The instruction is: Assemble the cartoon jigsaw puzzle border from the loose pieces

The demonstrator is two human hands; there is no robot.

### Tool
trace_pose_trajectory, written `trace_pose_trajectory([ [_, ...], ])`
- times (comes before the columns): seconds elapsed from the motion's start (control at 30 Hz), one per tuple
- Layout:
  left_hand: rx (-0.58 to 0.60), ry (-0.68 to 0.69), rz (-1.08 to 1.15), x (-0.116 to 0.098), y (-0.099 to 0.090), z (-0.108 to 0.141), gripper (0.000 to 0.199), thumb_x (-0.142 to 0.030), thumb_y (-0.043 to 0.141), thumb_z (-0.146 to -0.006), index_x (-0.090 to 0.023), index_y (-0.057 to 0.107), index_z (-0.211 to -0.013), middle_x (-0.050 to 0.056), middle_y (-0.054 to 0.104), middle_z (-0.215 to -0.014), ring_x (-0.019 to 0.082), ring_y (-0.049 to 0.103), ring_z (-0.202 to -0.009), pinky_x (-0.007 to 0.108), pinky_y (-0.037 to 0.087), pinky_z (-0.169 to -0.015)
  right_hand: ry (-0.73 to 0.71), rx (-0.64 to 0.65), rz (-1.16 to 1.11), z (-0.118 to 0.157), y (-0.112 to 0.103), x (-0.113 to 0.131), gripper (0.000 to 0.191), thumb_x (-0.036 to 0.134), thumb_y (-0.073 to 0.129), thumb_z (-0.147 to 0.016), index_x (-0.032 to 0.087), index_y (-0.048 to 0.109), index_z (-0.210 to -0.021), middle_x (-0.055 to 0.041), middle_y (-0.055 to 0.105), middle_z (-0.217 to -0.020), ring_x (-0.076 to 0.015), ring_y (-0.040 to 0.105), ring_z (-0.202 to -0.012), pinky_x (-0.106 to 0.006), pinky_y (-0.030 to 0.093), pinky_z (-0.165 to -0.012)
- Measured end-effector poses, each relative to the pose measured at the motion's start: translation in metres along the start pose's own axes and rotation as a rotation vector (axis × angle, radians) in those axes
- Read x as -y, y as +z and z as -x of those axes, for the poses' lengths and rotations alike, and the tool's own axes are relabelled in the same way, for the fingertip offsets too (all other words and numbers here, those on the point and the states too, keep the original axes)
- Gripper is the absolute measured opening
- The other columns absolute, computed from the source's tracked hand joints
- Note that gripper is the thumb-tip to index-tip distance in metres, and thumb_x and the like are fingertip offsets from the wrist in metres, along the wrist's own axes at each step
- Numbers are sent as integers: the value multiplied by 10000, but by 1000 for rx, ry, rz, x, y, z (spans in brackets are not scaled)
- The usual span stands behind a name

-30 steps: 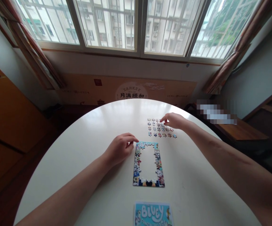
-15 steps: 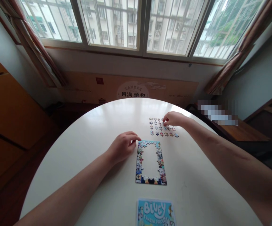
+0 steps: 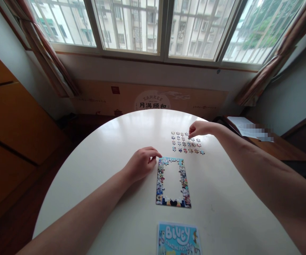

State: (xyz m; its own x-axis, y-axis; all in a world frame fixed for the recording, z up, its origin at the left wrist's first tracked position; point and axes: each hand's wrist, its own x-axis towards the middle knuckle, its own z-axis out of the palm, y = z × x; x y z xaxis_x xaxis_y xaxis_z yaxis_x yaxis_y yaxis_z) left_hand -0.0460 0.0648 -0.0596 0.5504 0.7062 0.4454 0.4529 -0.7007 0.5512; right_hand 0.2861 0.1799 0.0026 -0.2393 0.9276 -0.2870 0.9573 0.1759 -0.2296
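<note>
A puzzle border [image 3: 160,184] of joined colourful pieces lies flat on the white table, its middle bare. My left hand [image 3: 141,163] rests beside its top left corner, index finger stretched out and touching that corner; it holds nothing. Beyond the border, loose jigsaw pieces [image 3: 185,150] lie spread in rough rows. Over the far right part of these rows is my right hand [image 3: 201,128], thumb and fingers pinched together at a puzzle piece. The fingers mostly hide that piece. Some pieces under the hand are also hidden.
A blue picture card [image 3: 178,241] reading "Bluey" lies at the near side of the round white table [image 3: 89,177]. Past the right edge, papers [image 3: 241,125] lie on a wooden surface. A large printed box panel [image 3: 94,95] stands behind the table, below the window.
My right hand has moved slightly away and right over the rows, its fingers closing together. The whole view has shifted a little. My left hand stays at the border's corner.
</note>
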Motion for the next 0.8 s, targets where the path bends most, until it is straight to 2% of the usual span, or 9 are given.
trace_pose_trajectory([
  [0.1, -4, 11, 0, 0, 0, 0, 305, -37, 502, -818, -173, 757, -918, 56, 734, -980, 151, 658, -778, 288, 548, -696, 22, -44, -82, 24, -16, -2, 333, 513, 729, -749, 199, 749, -859, -59, 709, -769, -171, 607, -670, -274, 423, -538],
  [0.2, -26, 31, -3, -4, -2, -1, 309, -42, 499, -827, -169, 758, -936, 62, 737, -976, 159, 661, -796, 302, 555, -707, 11, -200, -369, 59, -17, 14, 331, 518, 770, -719, 207, 736, -826, -30, 632, -622, -133, 519, -547, -252, 308, -438],
  [0.3, -56, 52, 14, -12, -3, -1, 273, -81, 522, -856, -172, 760, -952, 68, 739, -974, 161, 662, -804, 307, 562, -710, -70, -323, -732, 94, 10, 48, 294, 475, 802, -705, 210, 703, -785, -30, 641, -653, -105, 487, -521, -239, 253, -406],
  [0.4, -45, 49, 75, -24, -4, 0, 203, -157, 575, -884, -176, 763, -960, 66, 745, -970, 137, 651, -730, 291, 566, -677, -67, -301, -996, 117, 51, 85, 315, 465, 829, -677, 205, 682, -774, -40, 684, -728, -84, 484, -489, -221, 214, -375],
  [0.53, -7, 0, 158, -35, -5, 1, 169, -260, 633, -897, -175, 770, -947, 64, 758, -909, 131, 659, -696, 258, 549, -623, -46, -229, -1196, 124, 89, 114, 345, 460, 851, -654, 187, 687, -786, -47, 702, -770, -70, 504, -478, -198, 194, -357],
  [0.67, -9, -91, 183, -38, -7, -1, 185, -307, 654, -887, -168, 776, -890, 66, 768, -844, 154, 677, -727, 271, 543, -655, -64, -196, -1270, 122, 99, 124, 305, 410, 853, -661, 177, 700, -787, -54, 715, -785, -62, 512, -475, -189, 204, -356],
  [0.8, 72, -201, 254, -37, -9, -4, 190, -305, 667, -866, -149, 774, -856, 68, 758, -769, 152, 664, -673, 268, 527, -628, -95, -187, -1326, 121, 104, 128, 269, 361, 857, -648, 189, 701, -784, -52, 731, -804, -62, 508, -456, -185, 216, -347],
])
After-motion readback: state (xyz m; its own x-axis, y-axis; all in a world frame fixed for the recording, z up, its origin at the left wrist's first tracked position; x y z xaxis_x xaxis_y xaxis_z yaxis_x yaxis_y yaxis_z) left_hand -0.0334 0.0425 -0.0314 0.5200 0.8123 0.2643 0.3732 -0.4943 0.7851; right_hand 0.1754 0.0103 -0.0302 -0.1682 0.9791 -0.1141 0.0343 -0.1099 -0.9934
